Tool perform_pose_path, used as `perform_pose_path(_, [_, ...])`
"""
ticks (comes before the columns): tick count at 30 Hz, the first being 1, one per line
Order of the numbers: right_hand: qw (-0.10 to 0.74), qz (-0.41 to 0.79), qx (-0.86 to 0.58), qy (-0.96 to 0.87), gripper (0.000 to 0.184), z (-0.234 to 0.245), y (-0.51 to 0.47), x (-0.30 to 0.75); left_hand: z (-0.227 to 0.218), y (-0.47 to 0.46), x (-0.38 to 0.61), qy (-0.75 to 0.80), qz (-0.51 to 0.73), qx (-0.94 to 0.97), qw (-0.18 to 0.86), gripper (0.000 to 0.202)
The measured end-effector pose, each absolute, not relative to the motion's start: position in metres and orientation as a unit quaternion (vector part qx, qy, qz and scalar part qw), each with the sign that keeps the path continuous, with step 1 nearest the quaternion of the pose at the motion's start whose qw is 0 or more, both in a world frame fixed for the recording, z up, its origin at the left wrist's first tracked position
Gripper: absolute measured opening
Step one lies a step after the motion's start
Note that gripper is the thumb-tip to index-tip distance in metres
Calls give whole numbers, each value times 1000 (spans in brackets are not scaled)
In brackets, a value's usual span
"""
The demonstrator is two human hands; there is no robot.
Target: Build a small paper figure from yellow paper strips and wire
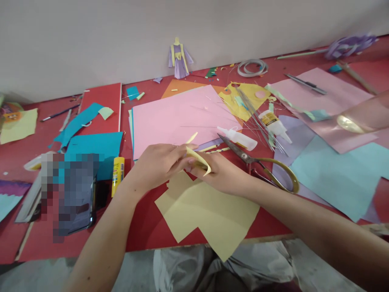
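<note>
Between the fingers of both hands is a curled pale yellow paper strip (200,158). My left hand (162,162) pinches it from the left, fingertips touching those of my right hand (220,172), which closes on it from the right. The exact grip is partly hidden by the fingers. Below the hands lies a pale yellow paper sheet (209,211) with notched edges, hanging over the table's front edge. Beyond the hands is a stack topped by a pink sheet (179,121). Scissors (244,156) with part-open blades lie just past my right hand, beside a small white glue bottle (241,139).
A yellow glue stick (118,176) and a phone (80,198) are at left, by teal paper (94,146). Thin wires (252,109) and another glue bottle (273,123) lie at right, near light blue paper (337,174). A paper doll (179,61) leans on the wall.
</note>
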State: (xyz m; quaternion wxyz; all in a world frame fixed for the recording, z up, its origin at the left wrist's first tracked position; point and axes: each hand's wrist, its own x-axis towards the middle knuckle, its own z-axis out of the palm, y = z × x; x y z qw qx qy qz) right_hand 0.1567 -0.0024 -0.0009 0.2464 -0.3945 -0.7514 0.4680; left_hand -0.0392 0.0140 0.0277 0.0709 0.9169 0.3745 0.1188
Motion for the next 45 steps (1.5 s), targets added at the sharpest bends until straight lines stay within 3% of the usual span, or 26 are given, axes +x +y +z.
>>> perform_pose_path(8, [234, 454, -381, -770, 12, 0, -1, 156, 31, 13, -35, 392, 44, 911, 119, 44])
perform_pose_path(17, [224, 471, -401, -753, 5, -1, -1, 157, 31, 12, -35, 411, 43, 898, 153, 42])
perform_pose_path(25, [253, 561, -394, -683, 15, 5, -3, 155, 29, 11, -36, 396, 111, 896, 171, 38])
perform_pose_path(33, [248, 565, -398, -679, 10, 6, -3, 155, 27, 12, -36, 388, 124, 898, 169, 33])
perform_pose_path(45, [237, 541, -397, -702, 16, 5, -3, 156, 30, 11, -36, 389, 97, 905, 140, 40])
